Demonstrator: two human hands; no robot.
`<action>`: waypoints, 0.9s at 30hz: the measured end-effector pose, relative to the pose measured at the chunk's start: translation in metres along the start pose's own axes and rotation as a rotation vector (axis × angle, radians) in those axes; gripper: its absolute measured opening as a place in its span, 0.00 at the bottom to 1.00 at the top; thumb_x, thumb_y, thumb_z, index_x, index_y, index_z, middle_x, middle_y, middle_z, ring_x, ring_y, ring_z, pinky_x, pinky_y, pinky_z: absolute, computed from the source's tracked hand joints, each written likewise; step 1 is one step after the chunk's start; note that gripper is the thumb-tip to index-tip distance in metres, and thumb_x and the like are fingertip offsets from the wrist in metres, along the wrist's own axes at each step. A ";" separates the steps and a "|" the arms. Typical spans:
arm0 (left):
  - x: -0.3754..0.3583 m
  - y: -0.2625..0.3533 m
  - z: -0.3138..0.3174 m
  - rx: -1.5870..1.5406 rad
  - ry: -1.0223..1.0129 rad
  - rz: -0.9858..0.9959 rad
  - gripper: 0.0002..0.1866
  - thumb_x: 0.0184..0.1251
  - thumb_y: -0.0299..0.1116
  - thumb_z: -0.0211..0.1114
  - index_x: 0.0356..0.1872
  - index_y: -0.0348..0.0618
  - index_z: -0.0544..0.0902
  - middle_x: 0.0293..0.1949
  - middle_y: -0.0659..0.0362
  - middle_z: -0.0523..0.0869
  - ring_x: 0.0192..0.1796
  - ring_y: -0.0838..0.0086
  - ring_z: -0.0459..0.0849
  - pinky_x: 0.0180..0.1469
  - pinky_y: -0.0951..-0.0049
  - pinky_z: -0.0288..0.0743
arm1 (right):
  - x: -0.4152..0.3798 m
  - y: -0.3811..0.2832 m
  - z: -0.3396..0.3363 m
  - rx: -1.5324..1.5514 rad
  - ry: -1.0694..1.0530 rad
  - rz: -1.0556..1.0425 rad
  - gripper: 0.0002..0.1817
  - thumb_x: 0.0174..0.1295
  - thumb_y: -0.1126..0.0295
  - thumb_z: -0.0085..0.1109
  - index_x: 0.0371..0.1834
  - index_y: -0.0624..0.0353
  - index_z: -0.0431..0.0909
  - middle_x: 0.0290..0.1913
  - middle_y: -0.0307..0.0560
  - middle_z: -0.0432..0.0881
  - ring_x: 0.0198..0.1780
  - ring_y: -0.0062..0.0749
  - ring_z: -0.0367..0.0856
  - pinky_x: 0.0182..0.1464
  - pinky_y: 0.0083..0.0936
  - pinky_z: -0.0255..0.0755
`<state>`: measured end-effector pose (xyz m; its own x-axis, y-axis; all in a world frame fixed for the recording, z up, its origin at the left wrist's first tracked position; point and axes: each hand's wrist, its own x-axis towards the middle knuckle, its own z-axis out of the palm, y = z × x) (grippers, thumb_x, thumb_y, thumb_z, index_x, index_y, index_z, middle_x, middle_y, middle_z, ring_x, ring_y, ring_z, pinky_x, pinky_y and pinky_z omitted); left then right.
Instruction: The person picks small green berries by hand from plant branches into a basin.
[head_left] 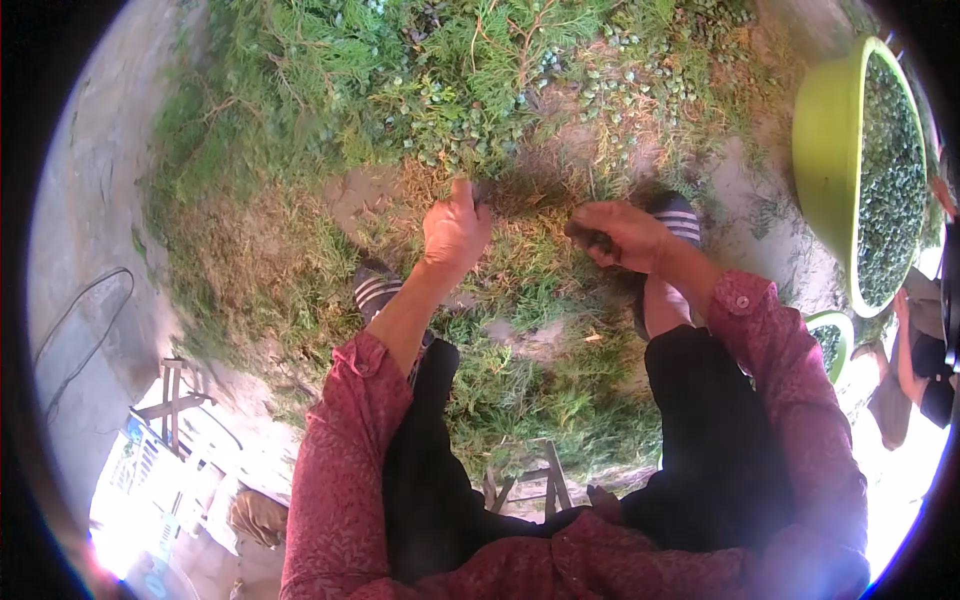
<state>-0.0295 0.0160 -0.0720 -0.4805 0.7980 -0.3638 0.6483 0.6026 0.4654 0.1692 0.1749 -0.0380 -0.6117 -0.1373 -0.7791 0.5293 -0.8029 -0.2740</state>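
My left hand [455, 238] is above the litter between my feet, its fingers mostly curled and one digit pointing away from me. Whatever it may hold is hidden. To its right, my right hand [628, 238] is closed, with something dark showing under the fingers that I cannot make out. Just beyond both hands lies a heap of green conifer branches [400, 60], with small bluish-green cones [430, 90] scattered through it. Loose clippings [520, 250] cover the ground beneath the hands.
A large lime-green tub [830, 160] full of small green cones stands at right, with a smaller green container [838, 335] nearby. Another person [910, 370] is at the right edge. Wooden stool legs [535, 480] show below me; a wooden frame [172, 405] stands at left.
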 end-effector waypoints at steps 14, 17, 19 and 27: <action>-0.026 -0.009 -0.016 -0.224 -0.016 -0.029 0.17 0.56 0.34 0.61 0.44 0.41 0.70 0.21 0.49 0.81 0.24 0.54 0.81 0.27 0.61 0.74 | 0.012 -0.006 0.018 -0.040 0.088 0.043 0.11 0.61 0.59 0.55 0.34 0.54 0.73 0.27 0.33 0.72 0.23 0.17 0.68 0.19 0.15 0.59; -0.027 -0.003 -0.026 -0.269 -0.069 -0.148 0.18 0.55 0.36 0.62 0.45 0.40 0.70 0.20 0.50 0.81 0.23 0.56 0.81 0.26 0.63 0.74 | 0.013 -0.005 0.018 -0.055 0.059 0.041 0.11 0.61 0.58 0.55 0.34 0.54 0.73 0.27 0.33 0.73 0.24 0.17 0.69 0.20 0.15 0.59; -0.019 0.004 -0.027 -0.239 -0.028 -0.193 0.20 0.54 0.37 0.63 0.46 0.40 0.71 0.24 0.49 0.82 0.28 0.57 0.83 0.31 0.64 0.75 | 0.014 -0.005 0.019 -0.055 0.041 0.044 0.12 0.60 0.58 0.56 0.34 0.54 0.72 0.28 0.33 0.73 0.23 0.17 0.69 0.20 0.15 0.58; -0.012 -0.015 -0.009 -0.074 0.017 -0.152 0.19 0.53 0.37 0.62 0.45 0.43 0.71 0.23 0.49 0.82 0.28 0.52 0.82 0.32 0.56 0.74 | 0.015 -0.005 0.022 -0.060 0.045 0.036 0.12 0.60 0.57 0.56 0.32 0.55 0.74 0.24 0.34 0.73 0.23 0.18 0.70 0.20 0.15 0.59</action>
<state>-0.0385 -0.0025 -0.0676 -0.5797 0.6976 -0.4211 0.5227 0.7148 0.4647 0.1438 0.1639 -0.0358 -0.5651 -0.1383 -0.8133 0.5860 -0.7612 -0.2778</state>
